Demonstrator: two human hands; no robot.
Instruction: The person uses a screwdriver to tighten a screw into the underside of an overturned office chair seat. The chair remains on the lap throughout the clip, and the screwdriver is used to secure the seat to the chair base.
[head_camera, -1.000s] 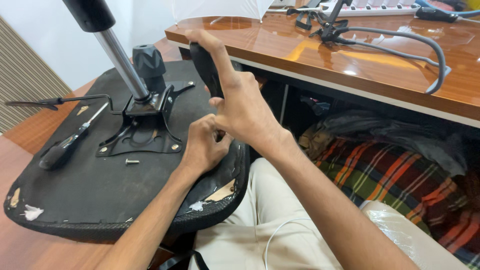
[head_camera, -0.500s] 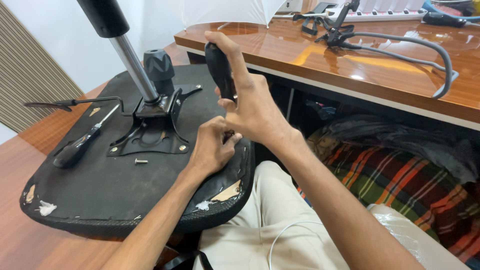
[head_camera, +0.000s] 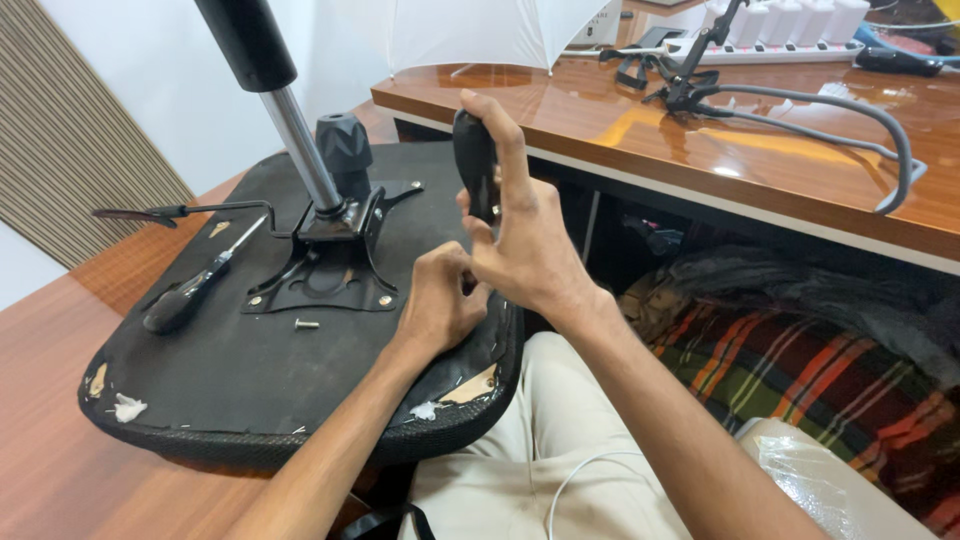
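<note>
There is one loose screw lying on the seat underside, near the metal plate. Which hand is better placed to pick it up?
Probably the left hand. It rests low on the seat underside, on the same side as the loose screw. The right hand is raised and wrapped around an upright black screwdriver handle.

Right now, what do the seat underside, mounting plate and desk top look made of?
Seat underside: black fabric, matte; torn rim shows pale board, probably plywood. Mounting plate: metal, painted black, stamped look, bright screw heads at its corners. Desk top: wood or wood-look laminate, glossy; it mirrors the lights. The right hand holds a tool handle, likely black plastic.
</note>
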